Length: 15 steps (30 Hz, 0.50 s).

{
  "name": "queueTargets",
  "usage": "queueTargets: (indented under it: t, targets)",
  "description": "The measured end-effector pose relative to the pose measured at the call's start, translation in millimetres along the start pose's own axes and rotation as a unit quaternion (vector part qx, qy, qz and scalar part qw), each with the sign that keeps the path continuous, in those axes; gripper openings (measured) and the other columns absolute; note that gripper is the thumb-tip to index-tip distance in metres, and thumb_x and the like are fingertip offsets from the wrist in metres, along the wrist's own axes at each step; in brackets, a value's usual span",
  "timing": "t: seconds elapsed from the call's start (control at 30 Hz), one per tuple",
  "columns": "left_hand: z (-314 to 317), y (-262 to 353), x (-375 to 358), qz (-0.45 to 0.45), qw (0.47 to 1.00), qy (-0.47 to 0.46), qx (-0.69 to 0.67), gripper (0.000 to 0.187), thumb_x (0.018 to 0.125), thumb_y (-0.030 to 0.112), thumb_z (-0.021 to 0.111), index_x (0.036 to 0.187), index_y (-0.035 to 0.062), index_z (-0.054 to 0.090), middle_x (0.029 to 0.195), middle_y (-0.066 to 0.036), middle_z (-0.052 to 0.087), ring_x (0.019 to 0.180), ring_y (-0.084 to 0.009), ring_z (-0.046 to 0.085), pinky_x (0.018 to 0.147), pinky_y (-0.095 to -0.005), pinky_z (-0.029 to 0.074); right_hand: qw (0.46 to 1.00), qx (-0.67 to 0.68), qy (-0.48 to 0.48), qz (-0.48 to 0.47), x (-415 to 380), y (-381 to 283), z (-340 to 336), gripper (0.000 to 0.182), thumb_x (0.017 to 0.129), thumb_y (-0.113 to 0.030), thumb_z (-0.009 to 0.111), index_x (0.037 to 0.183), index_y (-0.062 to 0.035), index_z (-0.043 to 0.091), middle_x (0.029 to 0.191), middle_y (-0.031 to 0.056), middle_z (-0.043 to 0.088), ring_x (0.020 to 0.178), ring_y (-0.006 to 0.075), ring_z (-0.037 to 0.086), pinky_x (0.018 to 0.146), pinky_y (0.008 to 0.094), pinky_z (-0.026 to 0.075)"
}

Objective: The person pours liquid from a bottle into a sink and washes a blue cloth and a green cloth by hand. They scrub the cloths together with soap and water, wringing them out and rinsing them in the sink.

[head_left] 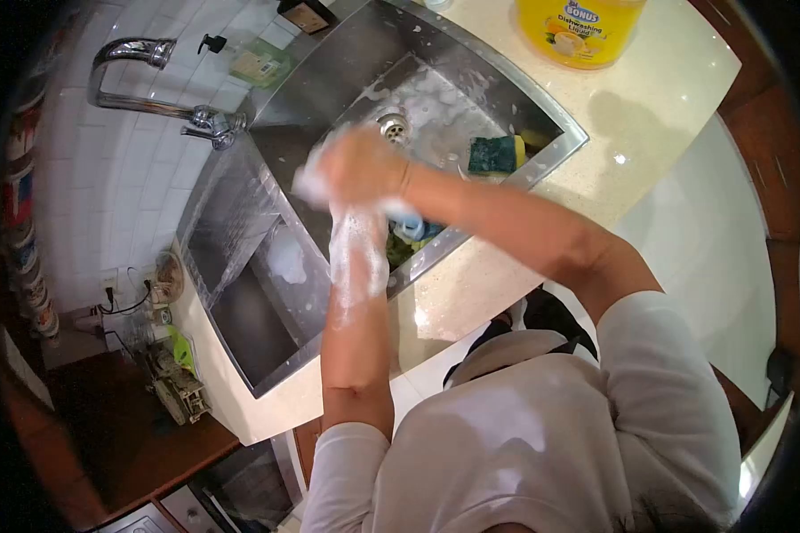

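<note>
White suds coat my left hand and its forearm, over the divider side of a double stainless steel sink. My right hand lies across my left hand, touching it. Motion blurs both hands, and the right one largely hides the left, so their fingers cannot be made out. Beyond them is a basin with foam and a round drain. A green and yellow sponge rests inside at its right. Under my right forearm, a light blue item and green scouring material are partly hidden.
A chrome faucet arches in from the tiled wall. Near it stands a clear soap bottle. A large yellow dishwashing liquid container sits on the pale counter. The second basin holds a patch of foam.
</note>
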<state>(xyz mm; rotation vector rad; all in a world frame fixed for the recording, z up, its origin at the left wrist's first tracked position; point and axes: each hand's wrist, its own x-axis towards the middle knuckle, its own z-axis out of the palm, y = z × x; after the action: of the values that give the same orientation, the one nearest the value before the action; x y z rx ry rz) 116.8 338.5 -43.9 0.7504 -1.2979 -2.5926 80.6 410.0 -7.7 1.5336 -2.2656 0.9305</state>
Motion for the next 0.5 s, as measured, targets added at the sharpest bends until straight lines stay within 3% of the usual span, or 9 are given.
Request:
queueTargets:
  t: [0.1,0.17,0.23,0.27,0.3,0.33,0.37,0.43,0.5]
  targets:
    - [7,5,-25,-0.064,0.992,-0.109,-0.007,0.038,0.088,0.037,0.044,0.093,0.0018,0.057,0.084,-0.012,0.06,0.067,-0.0207,0.058,0.061,-0.0333,0.049,0.987,0.08,-0.012,-0.141,-11,-7,10,0.023,0.069,-0.027,0.049,0.063,-0.008,0.06,0.068,0.0158,0.061,0.06,0.0289,0.061,0.055,0.0437,0.05]
    - [6,8,-43,-0.128,0.983,-0.129,0.027,0.04,0.088,0.037,0.043,0.097,0.0006,0.058,0.088,-0.014,0.061,0.068,-0.022,0.059,0.063,-0.0343,0.049,0.994,-0.034,-0.057,0.082,-1,60,9,0.024,0.071,-0.027,0.05,0.068,-0.0058,0.06,0.073,0.0175,0.061,0.066,0.0308,0.061,0.061,0.0424,0.05]
    - [-5,4,-62,-0.163,0.98,-0.002,0.113,0.038,0.086,0.025,0.049,0.113,-0.002,0.048,0.104,-0.015,0.057,0.09,-0.0261,0.057,0.081,-0.0349,0.046,0.98,0.033,-0.072,0.182,-1,99,-15,0.035,0.077,-0.036,0.052,0.073,-0.0026,0.062,0.072,0.016,0.061,0.063,0.0281,0.06,0.061,0.0383,0.049]
    - [-9,6,-69,-0.109,0.957,-0.084,0.254,0.041,0.083,0.023,0.054,0.115,-0.0017,0.046,0.105,-0.013,0.057,0.093,-0.0252,0.056,0.085,-0.0345,0.043,0.98,0.03,-0.069,0.182,1,100,-15,0.035,0.077,-0.036,0.052,0.073,-0.0026,0.062,0.072,0.016,0.061,0.063,0.0281,0.06,0.061,0.0383,0.049]
    - [-14,10,-72,-0.053,0.907,-0.161,0.385,0.045,0.08,0.021,0.059,0.117,-0.0013,0.045,0.105,-0.012,0.057,0.096,-0.0244,0.055,0.088,-0.034,0.041,0.926,0.251,-0.109,0.261,5,96,-14,0.044,0.078,-0.043,0.051,0.076,-0.0006,0.062,0.072,0.0157,0.061,0.063,0.0259,0.059,0.061,0.0372,0.047]
    - [-26,12,-65,-0.044,0.881,-0.119,0.456,0.05,0.075,0.018,0.066,0.116,0.0,0.045,0.106,-0.01,0.056,0.101,-0.0215,0.052,0.093,-0.0335,0.035,0.816,0.457,-0.145,0.323,10,87,-12,0.053,0.079,-0.051,0.051,0.08,0.0013,0.063,0.073,0.0154,0.061,0.063,0.0238,0.058,0.06,0.036,0.046]
    - [-36,17,-54,-0.042,0.882,-0.115,0.455,0.05,0.075,0.018,0.066,0.116,0.0,0.045,0.106,-0.01,0.056,0.101,-0.0215,0.052,0.093,-0.0335,0.035,0.816,0.459,-0.148,0.32,17,77,-9,0.053,0.079,-0.051,0.051,0.08,0.0013,0.063,0.073,0.0154,0.061,0.063,0.0238,0.058,0.06,0.036,0.046]
    - [-20,40,-42,0.075,0.916,-0.135,0.371,0.035,0.079,0.021,0.063,0.106,0.0025,0.05,0.089,-0.006,0.058,0.08,-0.015,0.056,0.073,-0.0271,0.045,0.885,0.386,-0.175,0.191,33,48,-13,0.065,0.078,-0.06,0.048,0.079,0.0035,0.062,0.074,0.0157,0.06,0.063,0.0207,0.056,0.062,0.0348,0.044]
    - [9,69,-49,0.086,0.949,-0.045,0.3,0.023,0.081,0.024,0.06,0.092,0.0055,0.052,0.069,0.002,0.053,0.055,-0.0058,0.048,0.047,-0.0193,0.038,0.855,0.442,-0.175,0.206,44,32,-30,0.068,0.078,-0.061,0.046,0.078,0.0049,0.062,0.076,0.017,0.061,0.066,0.0231,0.057,0.066,0.0357,0.044]
